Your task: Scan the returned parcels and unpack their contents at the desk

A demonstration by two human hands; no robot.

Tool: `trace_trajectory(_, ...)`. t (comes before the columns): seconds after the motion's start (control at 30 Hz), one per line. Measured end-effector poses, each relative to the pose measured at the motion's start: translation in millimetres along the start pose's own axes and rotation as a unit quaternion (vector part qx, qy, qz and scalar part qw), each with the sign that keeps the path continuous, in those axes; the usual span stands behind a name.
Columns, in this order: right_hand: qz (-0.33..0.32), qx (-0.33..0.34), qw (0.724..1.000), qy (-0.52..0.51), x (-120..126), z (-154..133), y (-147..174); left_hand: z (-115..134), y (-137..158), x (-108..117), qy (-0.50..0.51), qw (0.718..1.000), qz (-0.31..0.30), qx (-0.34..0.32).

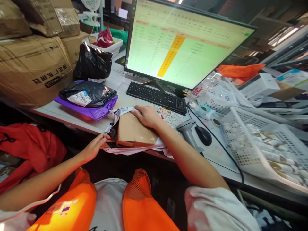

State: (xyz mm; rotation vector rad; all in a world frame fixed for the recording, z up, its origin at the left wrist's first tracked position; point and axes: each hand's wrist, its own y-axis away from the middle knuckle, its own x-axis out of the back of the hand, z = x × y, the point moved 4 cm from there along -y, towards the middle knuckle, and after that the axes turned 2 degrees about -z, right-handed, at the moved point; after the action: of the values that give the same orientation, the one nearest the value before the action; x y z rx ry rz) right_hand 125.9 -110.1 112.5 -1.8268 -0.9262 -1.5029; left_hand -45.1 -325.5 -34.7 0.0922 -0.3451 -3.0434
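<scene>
A brown cardboard box [136,130] lies at the table's front edge, partly inside an opened plastic mailing bag [134,150]. A white printed strip of the bag crosses the box's far side. My right hand [146,117] grips the box at its far edge, thumb on top and the other fingers partly hidden behind. At the box's near left corner, my left hand [97,146] is closed, its fingertips pinching the bag's dark edge. Just left of the box rests a black-wrapped parcel [90,93] with a white label, on top of a purple bag [101,110].
A keyboard [156,98] lies below the monitor [185,41]. To the right are a barcode scanner [190,133], a mouse [203,135] and a white basket [240,154] of rolls. Large cartons [33,70] and a black bag [92,61] stand left.
</scene>
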Motion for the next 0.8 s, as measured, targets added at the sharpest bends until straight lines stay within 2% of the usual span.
trace_trajectory(0.1, 0.02, 0.052, 0.998, -0.007, -1, -34, 20, 2, 1, -14, 0.156, 0.988, -0.001, 0.022)
trace_trajectory(0.17, 0.052, 0.098, 0.994, 0.009, -1, -62, 38, 12, 9, -29, 0.197, 0.98, -0.029, 0.031)
trace_trajectory(0.23, 0.105, 0.122, 0.987, 0.021, 0, -85, 57, 25, 18, -41, 0.179, 0.982, -0.05, 0.014)
trace_trajectory(0.33, 0.2, 0.091, 0.976, 0.01, 15, -96, 85, 50, 28, -51, 0.07, 0.995, -0.047, -0.059)
trace_trajectory(0.43, 0.288, 0.01, 0.957, -0.024, 46, -85, 117, 78, 35, -59, -0.061, 0.988, -0.059, -0.131)
trace_trajectory(0.57, 0.377, -0.105, 0.92, -0.028, 92, -58, 169, 120, 44, -71, -0.197, 0.952, -0.065, -0.225)
trace_trajectory(0.7, 0.43, -0.208, 0.878, 0.023, 123, -13, 231, 149, 46, -84, -0.218, 0.928, -0.1, -0.284)
trace_trajectory(0.8, 0.5, -0.301, 0.805, 0.109, 149, 32, 298, 157, 37, -83, -0.17, 0.928, -0.09, -0.32)
